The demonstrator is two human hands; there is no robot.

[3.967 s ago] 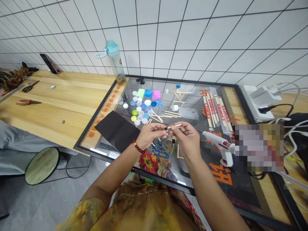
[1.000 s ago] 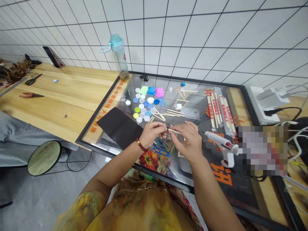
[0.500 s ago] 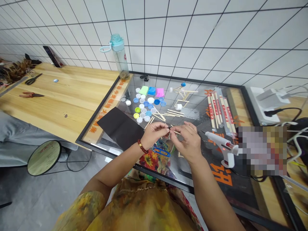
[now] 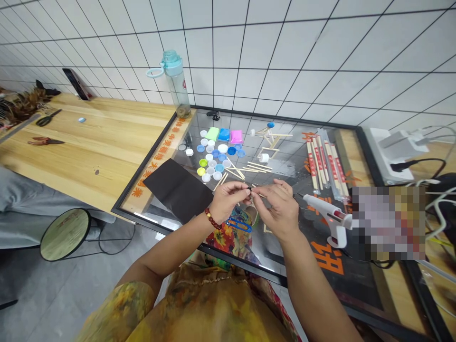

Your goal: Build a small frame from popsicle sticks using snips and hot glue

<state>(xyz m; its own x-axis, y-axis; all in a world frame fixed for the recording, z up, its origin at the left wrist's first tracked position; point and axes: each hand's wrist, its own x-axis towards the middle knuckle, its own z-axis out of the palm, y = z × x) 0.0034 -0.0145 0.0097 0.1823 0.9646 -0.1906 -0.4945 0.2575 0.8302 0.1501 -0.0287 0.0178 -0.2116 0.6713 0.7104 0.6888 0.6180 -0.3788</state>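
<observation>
Both my hands meet above the glass-topped table [image 4: 285,266]. My left hand [image 4: 228,199] pinches one end of a thin wooden stick [image 4: 259,194], where a small dark piece sits. My right hand [image 4: 280,206] is closed around the same stick, and its fingers hide most of it. Blue scissors [image 4: 238,224] lie on the glass just below my hands. A sheet of dark brown paper [image 4: 178,189] lies to the left of my left hand. A white glue gun [image 4: 329,216] rests to the right of my right hand.
Several coloured bottle caps [image 4: 213,161], loose sticks [image 4: 249,168], clay blocks [image 4: 224,135] and a small stick frame [image 4: 269,137] lie beyond my hands. Wrapped chopsticks [image 4: 322,164] lie at right. A water bottle [image 4: 176,83] stands at the back. Power strip [image 4: 392,152] and cables at far right.
Since four seconds ago my hands have lowered and drawn together, covering more of the stick. Over the last second they have barely moved.
</observation>
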